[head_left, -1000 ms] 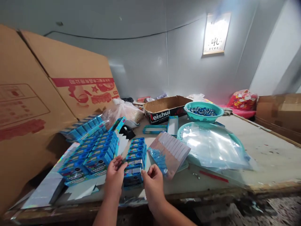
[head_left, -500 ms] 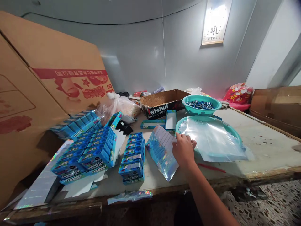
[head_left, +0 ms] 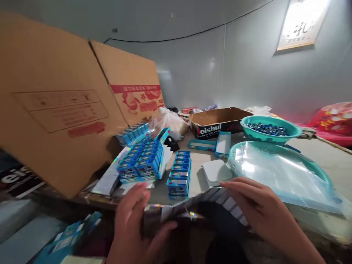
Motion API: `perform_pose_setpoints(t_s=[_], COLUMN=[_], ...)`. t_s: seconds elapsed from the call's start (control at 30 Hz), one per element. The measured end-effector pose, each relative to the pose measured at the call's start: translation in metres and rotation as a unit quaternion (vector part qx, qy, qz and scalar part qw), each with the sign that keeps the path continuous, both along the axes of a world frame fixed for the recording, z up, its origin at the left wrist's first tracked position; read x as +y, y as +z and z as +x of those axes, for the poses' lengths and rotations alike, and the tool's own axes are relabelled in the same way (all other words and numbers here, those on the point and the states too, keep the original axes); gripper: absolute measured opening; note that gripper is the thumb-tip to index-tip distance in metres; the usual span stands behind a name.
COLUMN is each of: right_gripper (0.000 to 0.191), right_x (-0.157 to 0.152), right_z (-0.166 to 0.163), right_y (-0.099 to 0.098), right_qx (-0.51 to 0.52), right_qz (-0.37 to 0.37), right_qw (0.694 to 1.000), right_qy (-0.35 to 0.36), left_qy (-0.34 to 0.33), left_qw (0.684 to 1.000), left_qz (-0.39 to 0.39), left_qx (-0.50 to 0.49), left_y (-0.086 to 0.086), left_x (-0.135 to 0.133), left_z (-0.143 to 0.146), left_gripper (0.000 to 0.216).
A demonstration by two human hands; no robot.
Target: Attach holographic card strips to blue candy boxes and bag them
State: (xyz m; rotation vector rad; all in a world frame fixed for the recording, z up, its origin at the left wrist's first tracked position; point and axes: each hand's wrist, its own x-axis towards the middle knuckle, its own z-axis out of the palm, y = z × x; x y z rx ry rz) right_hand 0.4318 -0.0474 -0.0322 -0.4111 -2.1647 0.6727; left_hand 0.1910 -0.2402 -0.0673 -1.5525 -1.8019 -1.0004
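Observation:
My right hand (head_left: 255, 205) pinches the right end of a thin striped sheet (head_left: 232, 207) with a shiny edge. The sheet bends in front of the table's near edge. My left hand (head_left: 132, 223) is at the sheet's left end, fingers and thumb apart; it is slightly blurred and I see no hold on the sheet. Beyond the sheet stands a short row of small blue boxes (head_left: 178, 181) with round openings. Right of that row lies a white flat object with rounded corners (head_left: 216, 171).
More blue boxes (head_left: 141, 157) are grouped at the left. A teal bowl (head_left: 269, 137) holds dark blue wrapped pieces; a clear plastic sheet covers the teal basin (head_left: 233, 157) before it. A black open carton (head_left: 209, 132) sits behind. Large cardboard (head_left: 68, 80) rises at the left.
The sheet has come off the tabletop toward me in my right hand, uncovering the white object. My left hand has come into view. The view has turned left.

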Motion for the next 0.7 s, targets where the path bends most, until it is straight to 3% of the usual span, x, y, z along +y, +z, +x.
perform_pose_setpoints(t_s=[0.1,0.17,0.33,0.43,0.6,0.7], right_gripper=[0.029,0.032,0.029,0.033,0.033,0.031], right_x=[-0.001,0.002,0.009,-0.003,-0.04,-0.051], right_z=[0.008,0.012,0.007,-0.011,-0.042,-0.047], right_y=[0.004,0.003,-0.005,-0.003,0.008,0.007], right_qx=[-0.016,-0.041,-0.112,-0.13,-0.132,-0.108], right_qz=[0.02,0.042,0.111,0.142,0.048,-0.008], right_qw=[0.999,0.998,0.987,0.981,0.981,0.978], right_qy=[0.02,0.038,0.001,-0.007,0.137,0.181], left_qy=[-0.007,-0.007,-0.018,-0.023,-0.029,-0.013], left_qw=[0.991,0.981,0.973,0.968,0.974,0.989], left_qz=[-0.05,-0.039,-0.04,-0.045,-0.039,-0.041], left_qx=[-0.121,-0.192,-0.225,-0.245,-0.22,-0.14], left_y=[0.014,0.015,0.019,0.023,0.025,0.026], left_x=[-0.009,-0.009,0.0,0.006,0.003,-0.005], left_z=[0.004,0.006,0.018,0.031,0.046,0.043], left_gripper=[0.066,0.064,0.026,0.02,0.02,0.016])
